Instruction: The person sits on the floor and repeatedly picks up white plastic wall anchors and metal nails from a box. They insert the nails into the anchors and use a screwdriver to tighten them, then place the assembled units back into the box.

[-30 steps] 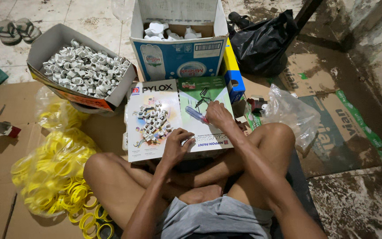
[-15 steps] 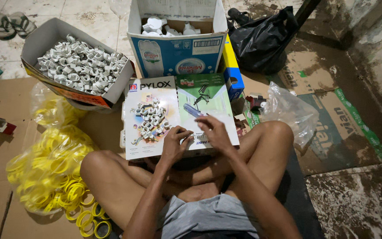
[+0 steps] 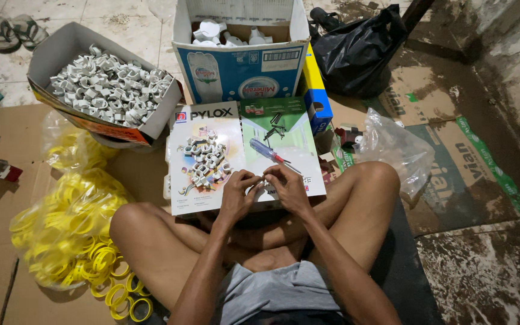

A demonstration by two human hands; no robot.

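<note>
Both hands, L [image 3: 238,194] + R [image 3: 288,188], pinched together on a small white clip [image 3: 262,182] over the board [image 3: 245,153] on my lap. Mid-assembly, I reckon. Next needs the screwdriver [image 3: 267,151], just ahead; loose clips [image 3: 204,157] beside L.

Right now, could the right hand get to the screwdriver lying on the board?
Probably yes: the right hand is just below the screwdriver on the board, nothing lies between them, though both hands pinch a small piece.
</note>
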